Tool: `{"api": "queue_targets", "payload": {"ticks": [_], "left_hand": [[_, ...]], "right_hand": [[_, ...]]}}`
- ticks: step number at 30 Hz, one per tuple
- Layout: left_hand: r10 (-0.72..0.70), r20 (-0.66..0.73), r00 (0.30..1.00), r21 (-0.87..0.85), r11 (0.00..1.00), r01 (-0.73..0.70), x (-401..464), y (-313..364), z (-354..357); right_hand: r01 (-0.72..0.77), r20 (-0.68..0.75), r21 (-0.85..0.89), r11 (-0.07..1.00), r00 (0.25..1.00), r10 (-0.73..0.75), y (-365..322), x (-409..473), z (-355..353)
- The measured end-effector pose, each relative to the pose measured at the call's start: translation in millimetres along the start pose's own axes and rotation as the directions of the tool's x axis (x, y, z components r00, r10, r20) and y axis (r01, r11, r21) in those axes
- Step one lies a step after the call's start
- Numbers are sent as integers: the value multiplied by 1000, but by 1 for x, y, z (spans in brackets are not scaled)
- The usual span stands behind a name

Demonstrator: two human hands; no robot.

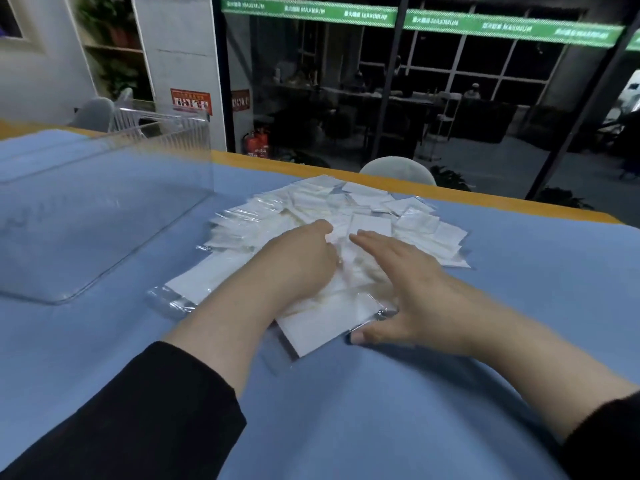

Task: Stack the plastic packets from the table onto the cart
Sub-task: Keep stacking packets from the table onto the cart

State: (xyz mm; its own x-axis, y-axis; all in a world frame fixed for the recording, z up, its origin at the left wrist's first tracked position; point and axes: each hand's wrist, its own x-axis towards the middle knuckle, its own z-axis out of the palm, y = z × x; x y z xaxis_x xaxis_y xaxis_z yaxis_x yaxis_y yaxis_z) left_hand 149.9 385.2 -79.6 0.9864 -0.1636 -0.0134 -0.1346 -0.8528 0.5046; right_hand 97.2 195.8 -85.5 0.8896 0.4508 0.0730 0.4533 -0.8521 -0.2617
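Blue-clothed bench (pixel 450 341) with an orange far edge; dark glazed room at 12 o'clock, green banner (pixel 502 27) reading "MAXIMUM". Left hand (pixel 304 252) curls into the plastic packets (pixel 363 216), apparently gripping some; right hand (pixel 405 271) lies flat, fingers straight.

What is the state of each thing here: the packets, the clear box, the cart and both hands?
Plastic packets: loose heap on the table, unstacked.
Clear box: on the table, holds nothing visible.
Cart: behind the table, contents hidden.
Left hand: curled on packets.
Right hand: flat, pressing packets.
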Motion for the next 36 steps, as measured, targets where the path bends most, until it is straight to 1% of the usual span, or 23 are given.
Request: {"api": "queue_targets", "payload": {"ticks": [2,4,5,8,12,15,19,20,22,23,24,25,27,28,30,32,34,36], "left_hand": [[-22,-61,998,-129,992,14,1,-1,-4],[-39,-102,994,-204,979,17,-1,0,-7],[-44,-118,992,-229,973,16,-2,0,-8],[-83,-171,982,-287,958,31,-8,0,-11],[-69,-263,962,-348,937,-28,-8,-1,-13],[-32,-346,938,-385,916,-110,-10,-1,-17],[25,-465,885,-496,820,-284,-19,4,-23],[29,-484,875,-527,788,-317,-23,6,-24],[39,-526,850,-564,732,-383,-27,9,-23],[45,-543,839,-571,713,-407,-28,9,-22],[53,-552,832,-575,699,-426,-29,10,-21],[65,-553,830,-572,695,-435,-29,10,-19],[91,-543,835,-559,703,-440,-30,12,-12],[104,-536,838,-553,706,-441,-32,16,-8],[134,-524,841,-546,705,-453,-36,28,-2],[185,-501,845,-555,680,-478,-42,53,1],[254,-443,860,-581,648,-492,-47,88,4],[287,-367,885,-647,605,-465,-48,127,16]], "right_hand": [[69,-18,-111,991,997,-71,3,9,2],[127,-3,-220,967,991,-131,8,17,3],[140,8,-248,959,990,-142,8,21,4],[155,8,-242,958,988,-157,8,33,9],[231,-121,-276,933,955,-272,10,47,21],[223,-223,-282,933,931,-290,13,45,15],[248,-380,-163,955,877,-293,13,23,-10],[214,-414,-121,969,877,-245,13,14,-18],[59,-434,30,998,900,-41,17,-9,-35],[-24,-432,119,993,899,74,23,-21,-42],[-88,-440,191,978,883,166,29,-34,-50],[-116,-457,257,959,860,226,38,-47,-57],[-118,-464,407,906,827,316,53,-72,-71],[-128,-429,469,874,832,352,59,-85,-77],[-180,-377,524,833,828,416,75,-109,-86],[-201,-377,571,796,797,472,86,-129,-94],[-221,-323,653,724,784,530,96,-144,-98],[-276,-252,679,680,782,570,108,-150,-97]]}}
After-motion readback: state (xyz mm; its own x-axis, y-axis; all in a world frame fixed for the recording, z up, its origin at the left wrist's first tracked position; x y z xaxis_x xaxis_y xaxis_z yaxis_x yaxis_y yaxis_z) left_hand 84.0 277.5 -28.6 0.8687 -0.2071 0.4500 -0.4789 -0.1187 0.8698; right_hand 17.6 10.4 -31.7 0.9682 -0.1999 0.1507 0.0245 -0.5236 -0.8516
